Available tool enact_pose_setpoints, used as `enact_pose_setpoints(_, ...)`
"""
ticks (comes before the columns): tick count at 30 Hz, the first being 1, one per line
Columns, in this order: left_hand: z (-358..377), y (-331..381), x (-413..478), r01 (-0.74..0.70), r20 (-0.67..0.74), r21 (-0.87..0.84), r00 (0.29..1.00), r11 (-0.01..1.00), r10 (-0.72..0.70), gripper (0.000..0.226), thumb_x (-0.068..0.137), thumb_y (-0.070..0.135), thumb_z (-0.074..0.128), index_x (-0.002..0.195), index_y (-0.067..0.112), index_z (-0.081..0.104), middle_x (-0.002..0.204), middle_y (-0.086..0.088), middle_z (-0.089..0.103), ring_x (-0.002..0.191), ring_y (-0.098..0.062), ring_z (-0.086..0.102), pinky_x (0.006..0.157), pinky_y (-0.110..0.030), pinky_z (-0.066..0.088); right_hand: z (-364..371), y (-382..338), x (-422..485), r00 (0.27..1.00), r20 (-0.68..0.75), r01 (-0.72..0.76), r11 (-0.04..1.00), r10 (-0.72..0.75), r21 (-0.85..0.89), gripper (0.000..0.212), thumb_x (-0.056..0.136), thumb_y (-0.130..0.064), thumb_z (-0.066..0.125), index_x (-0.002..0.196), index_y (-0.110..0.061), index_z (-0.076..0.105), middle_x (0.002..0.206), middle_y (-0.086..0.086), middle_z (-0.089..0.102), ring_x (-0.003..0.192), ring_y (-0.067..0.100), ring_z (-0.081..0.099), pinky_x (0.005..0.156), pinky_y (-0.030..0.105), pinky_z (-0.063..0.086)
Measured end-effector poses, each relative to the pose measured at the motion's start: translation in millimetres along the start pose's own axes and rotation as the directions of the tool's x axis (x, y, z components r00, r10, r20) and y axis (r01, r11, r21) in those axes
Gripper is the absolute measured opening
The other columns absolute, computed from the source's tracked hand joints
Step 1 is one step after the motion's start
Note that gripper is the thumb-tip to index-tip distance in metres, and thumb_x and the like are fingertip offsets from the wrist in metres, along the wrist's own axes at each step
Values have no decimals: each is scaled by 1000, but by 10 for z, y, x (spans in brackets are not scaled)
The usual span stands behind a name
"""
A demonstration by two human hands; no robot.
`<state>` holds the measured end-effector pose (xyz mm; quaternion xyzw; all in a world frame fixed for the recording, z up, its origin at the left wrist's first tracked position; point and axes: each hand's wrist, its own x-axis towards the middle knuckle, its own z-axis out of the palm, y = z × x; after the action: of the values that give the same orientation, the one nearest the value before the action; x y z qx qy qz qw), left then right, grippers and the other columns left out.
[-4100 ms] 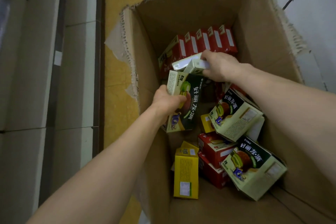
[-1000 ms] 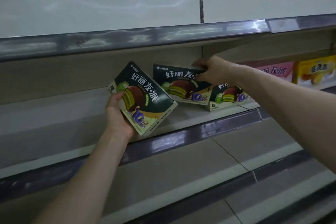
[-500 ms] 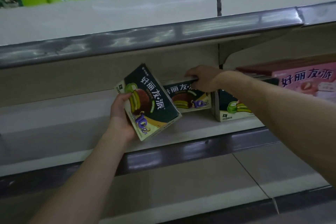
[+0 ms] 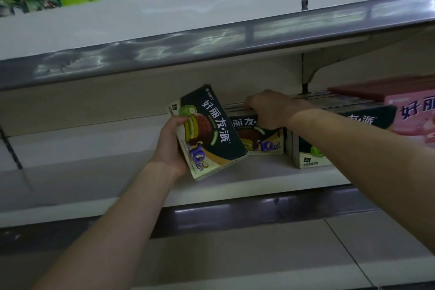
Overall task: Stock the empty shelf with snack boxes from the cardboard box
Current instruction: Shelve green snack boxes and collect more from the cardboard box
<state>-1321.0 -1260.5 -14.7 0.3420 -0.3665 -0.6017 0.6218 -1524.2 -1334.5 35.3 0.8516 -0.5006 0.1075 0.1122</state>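
The dark green printed cardboard snack box [image 4: 211,129] at centre looks smooth and faintly glossy. The grey shelf-edge strip [image 4: 211,40] at 12 o'clock is shiny. The off-white shelf board [image 4: 94,148] at 9 o'clock is matt.

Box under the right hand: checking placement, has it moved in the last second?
Yes. The box settled back from tilted to upright on the shelf, beside the neighbouring box.
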Motion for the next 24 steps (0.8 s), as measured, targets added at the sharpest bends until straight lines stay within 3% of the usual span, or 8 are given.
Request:
enact_pose_setpoints(11,28,-2,107,-13,27,42,1000,999,12,32,92,29,43,102,9,66,84,-15,72,68,-28,71,70,-38,53,167,-99,62,995,-101,-4,989,-12,-149,58,87,-13,64,137,-11,34,128,14,45,117,31,46,84,39,42)
enact_pose_setpoints(16,16,6,80,8,0,48,1000,999,-8,31,92,29,46,104,9,66,88,-16,72,74,-30,70,78,-41,52,237,-149,92,984,-176,-36,973,-5,-227,65,85,-15,68,138,-9,31,132,14,45,121,31,44,90,42,43)
enact_pose_setpoints(21,-3,38,35,10,-8,42,1000,999,-10,27,91,27,49,100,9,66,81,-15,72,68,-28,70,75,-40,52,147,-101,85,980,-199,-14,999,6,-38,44,90,-19,61,131,-13,45,129,13,47,118,30,44,90,39,41)
enact_pose_setpoints(23,10,61,27,14,-1,20,1000,1000,-14,30,91,28,49,106,8,66,85,-16,72,73,-30,70,76,-41,53,-16,-130,52,956,-280,-33,978,91,207,31,95,-22,52,124,-11,55,125,13,53,113,28,50,91,37,44)
enact_pose_setpoints(24,30,66,27,12,2,5,1000,1000,-12,32,91,28,49,109,7,65,87,-17,72,75,-30,70,75,-40,55,-101,-159,16,956,-252,-40,919,149,392,30,97,-28,50,119,-9,58,121,12,58,108,26,55,89,35,48)
